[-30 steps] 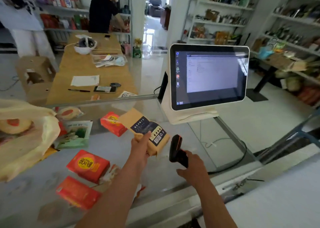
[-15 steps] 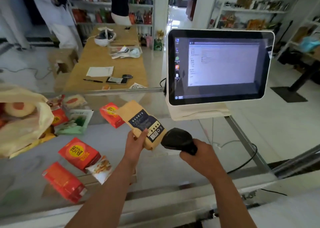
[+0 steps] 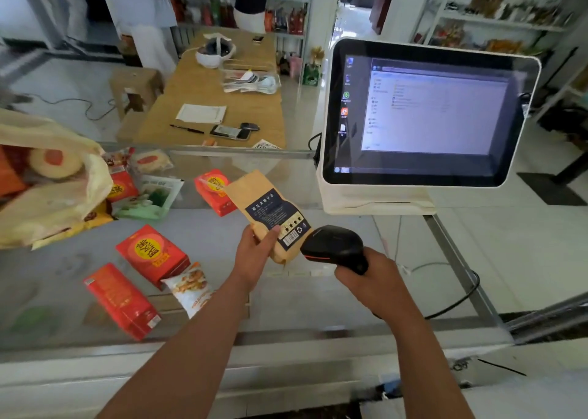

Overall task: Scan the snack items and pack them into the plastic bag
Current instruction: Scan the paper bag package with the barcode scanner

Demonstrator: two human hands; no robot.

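My left hand [image 3: 256, 253] grips the lower end of a brown paper snack pouch [image 3: 254, 193] with a dark blue label and a barcode, held tilted above the glass counter. My right hand [image 3: 372, 278] holds a black barcode scanner [image 3: 334, 245], its head almost touching the pouch's barcode. A yellowish plastic bag [image 3: 47, 196] lies at the left with round snacks and red packs inside. Loose on the counter are red boxes [image 3: 152, 253] [image 3: 121, 301] [image 3: 214, 191], a white snack packet [image 3: 191, 286] and a green-white packet [image 3: 152, 197].
A white point-of-sale screen [image 3: 426, 113] stands at the counter's right back, its cable [image 3: 458, 301] trailing below. Beyond the glass counter [image 3: 286, 297] is a wooden table [image 3: 222, 100] with papers, a pen and a phone. Shop shelves line the back; a person stands there.
The scanner has turned from upright to pointing at the pouch's barcode and moved close to it. The view has shifted nearer and lower; my left hand still holds the pouch.
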